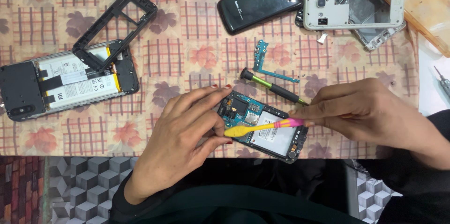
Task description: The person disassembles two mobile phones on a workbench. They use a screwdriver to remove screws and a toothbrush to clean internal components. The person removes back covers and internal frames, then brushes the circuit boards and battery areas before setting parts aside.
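An opened phone (pixel 274 132) with its teal circuit board and white battery exposed lies at the near edge of the table. My left hand (pixel 185 132) grips the phone's left end. My right hand (pixel 363 111) holds a yellow and pink toothbrush (pixel 262 127), whose yellow head rests over the board near my left fingers. A black and green screwdriver (pixel 269 85) lies just behind the phone.
A small teal flex board (pixel 261 55) lies by the screwdriver. A second opened phone (pixel 65 81) with a black frame (pixel 115 29) on it sits at left. A black back cover (pixel 260 1) and white mid-frame (pixel 354 1) lie at the back. Another screwdriver (pixel 442 81) is at right.
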